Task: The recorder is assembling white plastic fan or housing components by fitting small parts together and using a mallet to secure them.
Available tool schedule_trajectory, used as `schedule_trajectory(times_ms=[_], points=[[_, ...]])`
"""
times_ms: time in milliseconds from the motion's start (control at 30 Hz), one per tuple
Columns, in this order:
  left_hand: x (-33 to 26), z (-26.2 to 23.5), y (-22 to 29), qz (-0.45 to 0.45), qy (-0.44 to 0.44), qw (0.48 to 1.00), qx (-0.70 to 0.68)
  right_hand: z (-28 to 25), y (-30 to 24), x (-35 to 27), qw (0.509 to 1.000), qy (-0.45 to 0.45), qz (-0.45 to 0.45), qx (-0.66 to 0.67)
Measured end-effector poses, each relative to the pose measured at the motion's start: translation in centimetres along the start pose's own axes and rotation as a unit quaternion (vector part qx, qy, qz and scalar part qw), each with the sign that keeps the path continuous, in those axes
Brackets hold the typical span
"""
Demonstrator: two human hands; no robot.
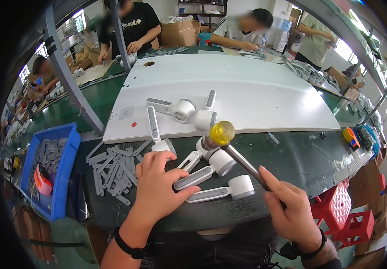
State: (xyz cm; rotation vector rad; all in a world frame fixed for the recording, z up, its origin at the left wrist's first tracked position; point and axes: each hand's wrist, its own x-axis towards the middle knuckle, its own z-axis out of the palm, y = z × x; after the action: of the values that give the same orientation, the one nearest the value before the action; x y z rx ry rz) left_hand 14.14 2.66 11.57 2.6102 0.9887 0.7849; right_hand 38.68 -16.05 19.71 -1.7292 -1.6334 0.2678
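My right hand grips the dark handle of a small mallet whose yellow head hovers over a cluster of white handheld devices with grey handles. My left hand presses down on the handle of one such device, fingers spread along it. Another white device lies just in front, and a third sits under the mallet head. More of the same devices rest on the white board beyond.
A pile of grey plastic strips lies left of my left hand. A blue bin holding more strips and a tape roll stands at far left. Red stools are at right. Other people work across the green bench.
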Motion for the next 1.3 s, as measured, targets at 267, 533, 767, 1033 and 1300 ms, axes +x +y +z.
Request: schedule_trajectory(times_ms=[267, 533, 767, 1033, 1300], points=[[-0.8, 0.2, -0.8, -0.006, -0.002, 1.0, 0.024, 1.5, 1.2, -1.2, 0.996, -0.065, -0.028, -0.048], [-0.8, 0.9, -1.1, -0.012, -0.002, 1.0, 0.003, 2.4, 2.1, -1.7, 0.993, -0.093, -0.02, -0.067], [-2.2, 3.2, -2.0, -0.045, 0.06, 0.994, -0.076, 2.2, 0.8, -1.5, 0.999, -0.04, -0.024, -0.006], [-1.9, 3.7, -2.2, -0.054, 0.051, 0.993, -0.093, 3.4, 0.8, -1.8, 0.995, -0.089, -0.034, 0.011], [-2.2, 3.6, -2.5, -0.057, 0.062, 0.991, -0.101, 4.1, 0.9, -1.6, 0.992, -0.118, -0.027, -0.016]])
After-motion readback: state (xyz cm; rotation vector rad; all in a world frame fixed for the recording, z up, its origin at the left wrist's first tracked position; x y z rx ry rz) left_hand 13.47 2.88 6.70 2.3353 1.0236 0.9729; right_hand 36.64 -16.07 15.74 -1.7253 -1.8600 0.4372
